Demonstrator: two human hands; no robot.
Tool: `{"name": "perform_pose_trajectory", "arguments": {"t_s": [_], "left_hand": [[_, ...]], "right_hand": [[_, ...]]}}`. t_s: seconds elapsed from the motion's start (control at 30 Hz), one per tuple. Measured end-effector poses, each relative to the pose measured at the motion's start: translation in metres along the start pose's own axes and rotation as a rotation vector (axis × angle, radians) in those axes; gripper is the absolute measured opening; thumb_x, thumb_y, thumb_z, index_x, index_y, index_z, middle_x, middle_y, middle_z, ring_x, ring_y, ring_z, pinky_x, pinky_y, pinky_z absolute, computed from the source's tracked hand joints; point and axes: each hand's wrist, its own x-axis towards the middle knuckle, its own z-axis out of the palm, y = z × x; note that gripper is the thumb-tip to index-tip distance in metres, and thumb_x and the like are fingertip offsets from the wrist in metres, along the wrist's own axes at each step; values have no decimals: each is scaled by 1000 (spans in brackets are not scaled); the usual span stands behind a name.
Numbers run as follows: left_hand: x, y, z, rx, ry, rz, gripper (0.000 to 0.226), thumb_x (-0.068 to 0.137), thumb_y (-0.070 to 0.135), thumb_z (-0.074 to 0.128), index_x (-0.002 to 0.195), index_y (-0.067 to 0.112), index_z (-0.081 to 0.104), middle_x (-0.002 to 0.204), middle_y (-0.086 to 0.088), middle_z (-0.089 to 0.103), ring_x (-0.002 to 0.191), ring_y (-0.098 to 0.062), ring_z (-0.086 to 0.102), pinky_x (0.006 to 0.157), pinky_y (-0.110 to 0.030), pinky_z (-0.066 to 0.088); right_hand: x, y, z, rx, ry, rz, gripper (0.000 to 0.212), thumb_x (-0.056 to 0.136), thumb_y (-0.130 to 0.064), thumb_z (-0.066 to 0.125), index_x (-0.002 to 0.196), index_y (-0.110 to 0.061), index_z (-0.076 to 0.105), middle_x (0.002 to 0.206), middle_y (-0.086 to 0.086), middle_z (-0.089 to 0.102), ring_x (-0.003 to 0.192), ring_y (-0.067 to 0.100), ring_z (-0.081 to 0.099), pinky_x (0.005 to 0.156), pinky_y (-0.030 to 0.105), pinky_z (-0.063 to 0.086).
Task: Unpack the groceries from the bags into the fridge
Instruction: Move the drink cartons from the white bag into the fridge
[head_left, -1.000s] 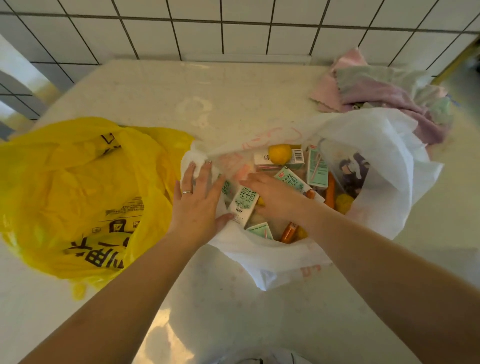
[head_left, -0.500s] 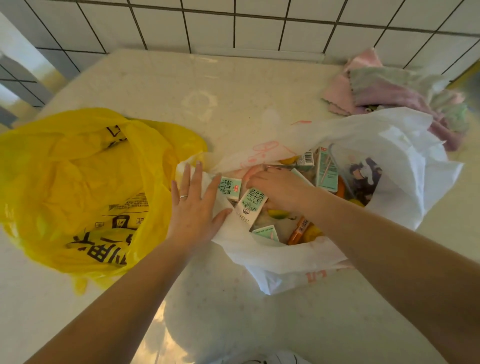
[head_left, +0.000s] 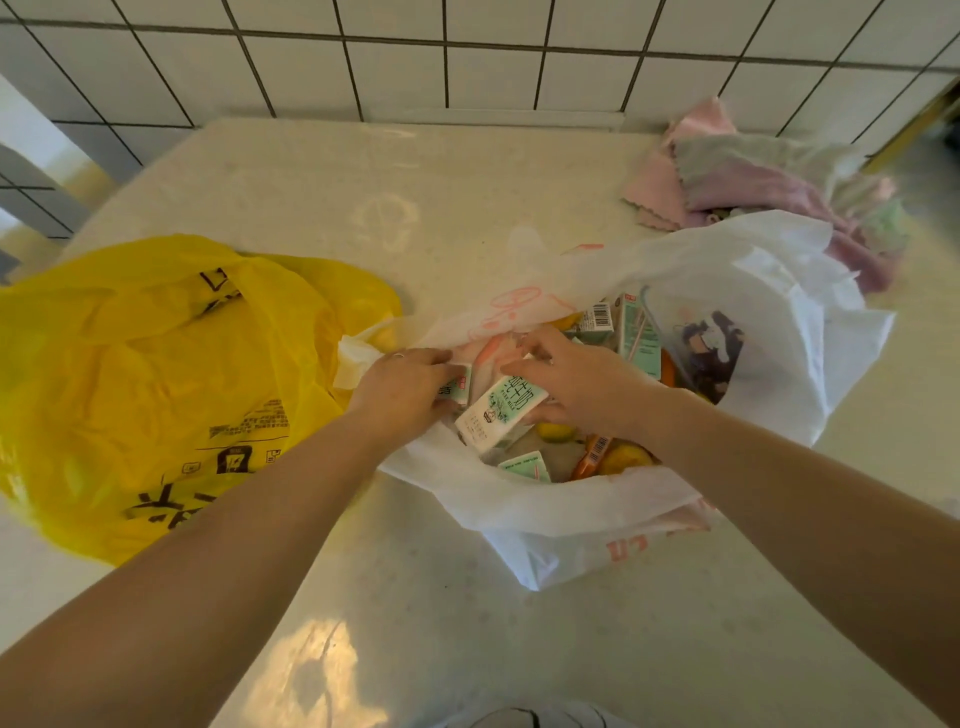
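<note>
Readable print first: the milk carton (head_left: 500, 415) up front has big green Chinese characters, with "PURE MILK" in tiny type under them, on a white and mint box. The yellow bag (head_left: 156, 374) carries bold black Chinese characters plus some small symbols, too crumpled to read properly. The white bag (head_left: 561, 512) has red print on its lower fold and a faint pink drawing on the far flap, neither legible.

Both hands are in the mouth of the white bag. The right hand (head_left: 582, 387) has its fingers curled round the front carton, lifting it at a tilt. The left hand (head_left: 402, 389), ring on one finger, curls its fingers onto a second small carton (head_left: 456, 387) that's mostly hidden under them.

Still in the bag: more mint cartons (head_left: 636, 338) standing toward the back, one showing a barcode, another carton (head_left: 527, 463) lying low at the front, yellow round fruit (head_left: 626, 460), an orange tube-ish pack (head_left: 592, 457) with a barcode, and a clear pouch with a dark cartoon figure (head_left: 709, 348). Can't tell what's deeper down.

Everything sits on a pale bench (head_left: 415, 597), with pink and green cloths (head_left: 753, 176) bunched by the tiled wall. The fridge isn't in view.
</note>
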Motion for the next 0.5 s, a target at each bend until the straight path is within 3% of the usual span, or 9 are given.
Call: {"name": "perform_pose_trajectory", "arguments": {"t_s": [0.2,0.33,0.5], "left_hand": [[3,-7,6,-24,50,30,52,86,33,62,135,23,48,137,-1,50,125,-25,46,97,-35,42],[-2,-11,3,-117,152,17,54,87,31,61,137,16,45,136,-6,50,124,-29,45,95,-38,42],[-21,-12,-1,-390,343,13,63,83,24,69,139,12,42,134,-8,49,122,-21,46,94,-29,42]], "right_hand": [[-7,-5,-12,80,128,64,55,84,-38,64,133,-23,46,125,3,36,111,19,44,78,32,53],[-9,-11,-12,108,206,100,61,83,-35,65,137,-25,39,126,1,37,116,18,39,78,29,49],[-3,-22,-1,390,198,187,79,81,-28,70,145,-25,24,142,-2,34,130,15,32,100,27,31]]}}
